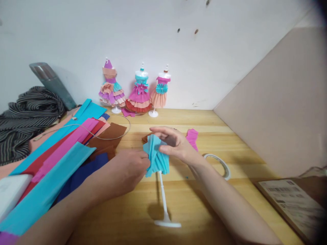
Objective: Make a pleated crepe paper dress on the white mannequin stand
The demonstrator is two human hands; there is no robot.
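A small white dress stand (163, 199) tilts above the table, its upper part wrapped in pleated light blue crepe paper (157, 158). My left hand (130, 170) is closed, its fingertips pinching the paper's left edge. My right hand (173, 141) curves round the upper right of the wrapped form, thumb pressed on the paper in front and fingers reaching over the top. The body of the stand under the paper is hidden. Behind my right hand lies a pink crepe paper piece (192, 139), and a roll of white tape (221, 165) is beside my right forearm.
Three little stands in paper dresses (139, 95) line the wall. Coloured crepe paper strips (58, 170) are heaped on the left, crossed by a thin cable (102, 137), near a striped cloth (33, 105). A labelled cardboard piece (286, 200) lies at the right edge.
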